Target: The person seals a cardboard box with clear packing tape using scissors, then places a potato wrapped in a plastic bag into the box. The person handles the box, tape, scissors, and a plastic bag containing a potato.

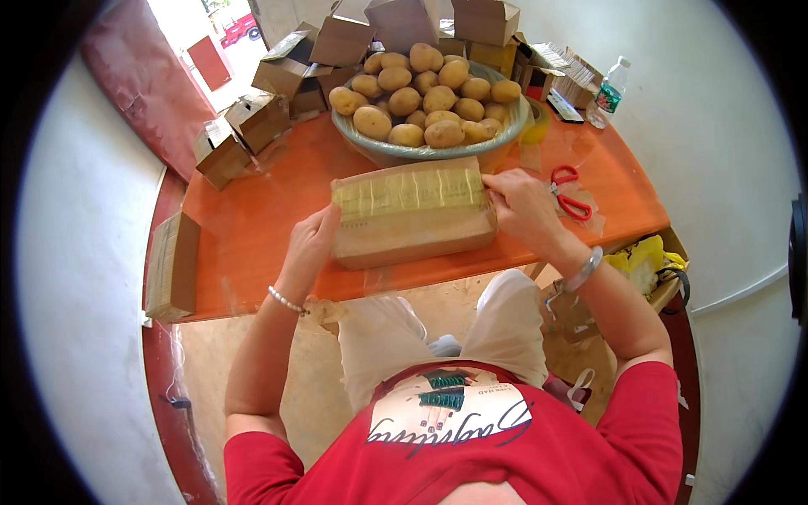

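A long brown cardboard box [412, 231] lies at the near edge of the orange table, with yellowish clear tape along its upper face. My left hand [310, 244] is closed on the box's left end, its fingertips mostly hidden. At the other end, my right hand [523, 206] grips the upper right corner, fingers bent over it. Just beyond the box stands a wide bowl [421, 154], wrapped in clear film and heaped with potatoes [439, 98]. Red-handled scissors [575, 194] lie to the right of my right hand.
Several opened cardboard boxes [341, 40] crowd the table's far side. Another box [172, 265] stands at the left edge. A roll of tape [535, 122], a phone [565, 108] and a plastic bottle [609, 93] sit at the far right. Yellow bags [644, 261] lie beside the table.
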Demonstrator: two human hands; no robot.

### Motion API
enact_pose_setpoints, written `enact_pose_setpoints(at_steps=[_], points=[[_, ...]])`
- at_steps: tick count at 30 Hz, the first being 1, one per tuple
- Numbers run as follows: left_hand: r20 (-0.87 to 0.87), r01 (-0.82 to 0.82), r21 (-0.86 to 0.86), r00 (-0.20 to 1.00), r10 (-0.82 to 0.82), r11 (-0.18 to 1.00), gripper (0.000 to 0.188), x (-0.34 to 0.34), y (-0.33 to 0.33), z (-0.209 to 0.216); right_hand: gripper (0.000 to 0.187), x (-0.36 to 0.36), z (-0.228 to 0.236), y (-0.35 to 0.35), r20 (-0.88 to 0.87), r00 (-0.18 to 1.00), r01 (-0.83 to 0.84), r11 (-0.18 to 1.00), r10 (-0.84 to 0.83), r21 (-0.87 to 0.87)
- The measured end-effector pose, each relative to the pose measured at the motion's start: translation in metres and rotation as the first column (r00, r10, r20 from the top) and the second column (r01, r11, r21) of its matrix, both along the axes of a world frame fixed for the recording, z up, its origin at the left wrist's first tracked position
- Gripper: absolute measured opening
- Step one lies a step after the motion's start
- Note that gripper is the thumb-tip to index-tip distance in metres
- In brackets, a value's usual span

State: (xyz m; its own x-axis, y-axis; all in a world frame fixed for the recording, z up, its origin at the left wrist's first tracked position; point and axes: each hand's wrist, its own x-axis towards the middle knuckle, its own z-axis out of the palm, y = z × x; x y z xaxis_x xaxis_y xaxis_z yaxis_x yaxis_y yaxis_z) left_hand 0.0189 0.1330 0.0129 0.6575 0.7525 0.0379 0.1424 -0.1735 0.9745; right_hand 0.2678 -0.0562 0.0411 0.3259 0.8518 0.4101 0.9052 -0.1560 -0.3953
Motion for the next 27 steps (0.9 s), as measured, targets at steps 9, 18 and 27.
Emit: enact_pose_setpoints(at_steps=[9, 18, 27], points=[[0.211, -0.013, -0.264, 0.975, 0.071, 0.964, 0.052, -0.02, -0.008, 0.013, 0.044, -0.075, 0.002, -0.01, -0.25, 0.937, -0.123, 0.899, 0.244, 0.42], [0.592, 0.3, -0.481, 0.804, 0.053, 0.824, 0.064, -0.044, 0.0, -0.015, 0.05, -0.113, 0.018, -0.012, -0.026, 0.868, -0.368, 0.678, 0.496, 0.636], [0.521, 0.141, -0.296, 0.853, 0.036, 0.945, 0.062, -0.047, -0.012, -0.026, 0.067, -0.106, 0.025, -0.008, -0.722, 0.352, -0.168, 0.799, 0.595, 0.577]])
